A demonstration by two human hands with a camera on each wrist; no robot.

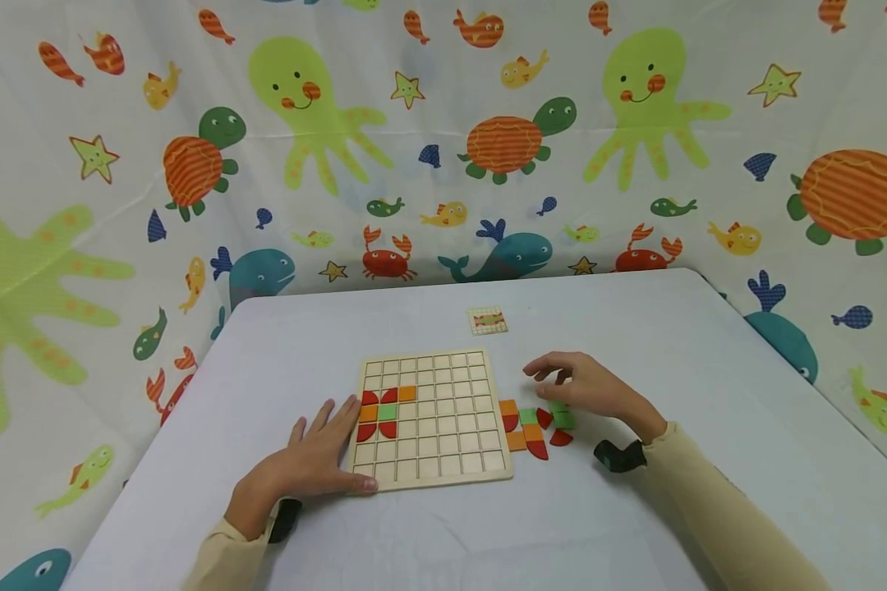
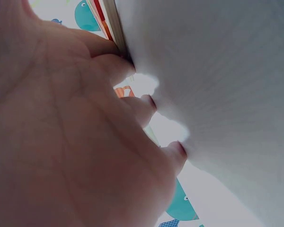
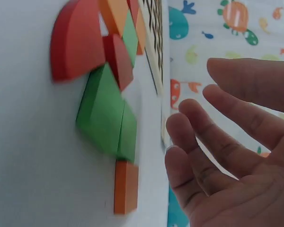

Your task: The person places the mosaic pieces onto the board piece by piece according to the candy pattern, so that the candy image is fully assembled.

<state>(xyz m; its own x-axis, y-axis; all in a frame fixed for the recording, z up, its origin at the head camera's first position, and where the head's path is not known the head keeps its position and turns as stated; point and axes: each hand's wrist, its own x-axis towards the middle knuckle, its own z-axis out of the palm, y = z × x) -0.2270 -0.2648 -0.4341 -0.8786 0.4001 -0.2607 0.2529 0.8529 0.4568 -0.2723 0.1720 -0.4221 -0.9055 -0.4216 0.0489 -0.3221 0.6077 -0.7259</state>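
A wooden grid board [image 1: 449, 423] lies on the table. Toward its left side sit several red rounded pieces [image 1: 388, 429], a green square [image 1: 388, 412] and two orange squares [image 1: 408, 393]. My left hand [image 1: 303, 464] rests with spread fingers along the board's left edge, its thumb at the near-left corner. Over the loose pieces to the right of the board hovers my right hand [image 1: 584, 387], fingers loosely bent and nothing between them. In the right wrist view, green pieces [image 3: 102, 113], an orange piece [image 3: 127, 187] and a red quarter-circle [image 3: 78, 42] lie beside that hand.
A small patterned card [image 1: 487, 320] lies beyond the board's far edge. More loose orange squares [image 1: 516, 442] and red pieces [image 1: 537, 450] lie close against the board's right side. A curtain [image 1: 429, 74] printed with sea animals hangs behind the white table [image 1: 443, 542].
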